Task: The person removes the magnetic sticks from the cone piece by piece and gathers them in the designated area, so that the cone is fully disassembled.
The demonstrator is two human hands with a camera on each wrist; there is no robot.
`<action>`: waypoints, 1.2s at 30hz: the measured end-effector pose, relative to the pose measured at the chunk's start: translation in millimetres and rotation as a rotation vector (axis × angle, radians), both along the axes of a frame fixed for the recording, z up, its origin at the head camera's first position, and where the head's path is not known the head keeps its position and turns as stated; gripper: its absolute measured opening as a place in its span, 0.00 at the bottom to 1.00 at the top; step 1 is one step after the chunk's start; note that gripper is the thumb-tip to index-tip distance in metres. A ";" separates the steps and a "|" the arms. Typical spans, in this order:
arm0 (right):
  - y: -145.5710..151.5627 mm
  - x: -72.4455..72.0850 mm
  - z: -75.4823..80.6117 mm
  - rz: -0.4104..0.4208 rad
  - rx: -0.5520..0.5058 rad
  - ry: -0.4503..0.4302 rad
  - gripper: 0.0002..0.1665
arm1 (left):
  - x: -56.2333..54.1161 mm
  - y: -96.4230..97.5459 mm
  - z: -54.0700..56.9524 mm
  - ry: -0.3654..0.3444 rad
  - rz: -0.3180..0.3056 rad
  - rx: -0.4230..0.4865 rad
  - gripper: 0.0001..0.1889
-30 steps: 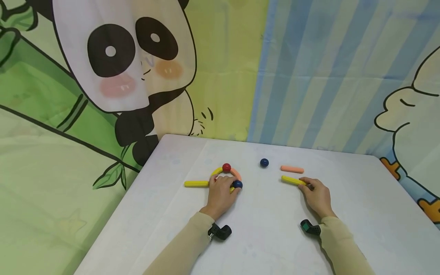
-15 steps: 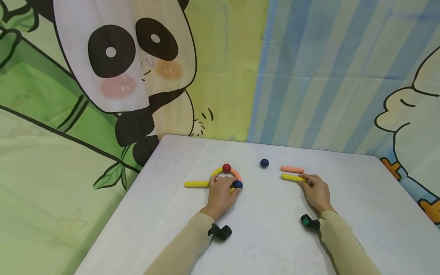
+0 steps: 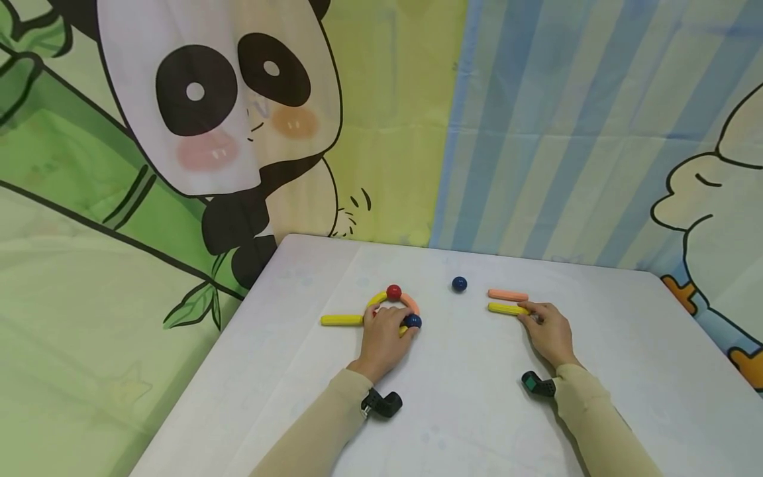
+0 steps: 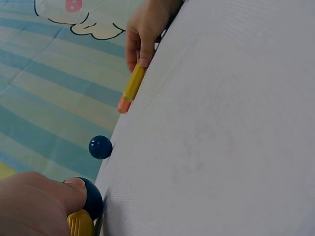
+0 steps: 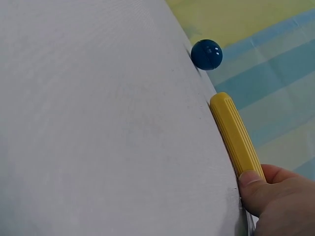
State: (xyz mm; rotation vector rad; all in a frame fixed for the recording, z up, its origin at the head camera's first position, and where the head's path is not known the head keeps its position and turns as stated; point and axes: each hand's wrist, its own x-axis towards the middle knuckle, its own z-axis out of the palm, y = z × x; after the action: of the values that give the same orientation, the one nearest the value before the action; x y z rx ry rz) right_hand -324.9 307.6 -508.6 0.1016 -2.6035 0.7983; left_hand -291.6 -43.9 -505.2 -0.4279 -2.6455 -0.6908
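Tabletop space separates left hand's apparent ring from right hand's stick

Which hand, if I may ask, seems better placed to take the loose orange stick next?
Probably the right hand: it is nearest the orange stick, though pinching a yellow stick; the left hand, farther off, grips the ring.
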 end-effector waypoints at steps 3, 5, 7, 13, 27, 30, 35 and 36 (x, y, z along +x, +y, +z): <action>0.5 -0.2 0.1 -0.011 0.006 -0.008 0.18 | -0.4 0.1 0.2 0.003 -0.001 -0.001 0.20; 0.6 -0.4 0.2 -0.018 0.007 -0.015 0.19 | -0.4 0.4 0.4 0.009 -0.002 0.000 0.20; 0.6 -0.2 0.4 -0.020 0.004 -0.024 0.20 | -0.4 0.5 0.3 0.018 -0.003 0.003 0.20; -0.4 5.1 0.8 -0.054 -0.038 -0.056 0.23 | -0.1 1.7 -1.8 0.031 -0.004 0.006 0.20; -54.4 31.7 1.6 -0.108 -0.189 0.314 0.07 | -0.4 3.8 -1.2 0.066 -0.027 0.061 0.17; -78.6 39.1 1.3 -0.007 -0.197 0.331 0.07 | -0.8 3.1 -1.5 0.072 0.032 0.113 0.15; -119.1 53.5 1.2 0.125 -0.221 0.292 0.07 | -2.6 1.8 -2.0 0.045 0.113 0.197 0.11; -126.1 56.3 1.2 0.149 -0.225 0.278 0.08 | -3.0 1.4 -1.8 0.048 0.118 0.205 0.10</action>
State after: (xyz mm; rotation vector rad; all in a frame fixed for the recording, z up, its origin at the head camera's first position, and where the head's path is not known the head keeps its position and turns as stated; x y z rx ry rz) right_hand -268.6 181.5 -507.5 0.3198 -2.2505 1.0438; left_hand -294.6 -42.5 -507.0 -0.2251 -2.4996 -0.8907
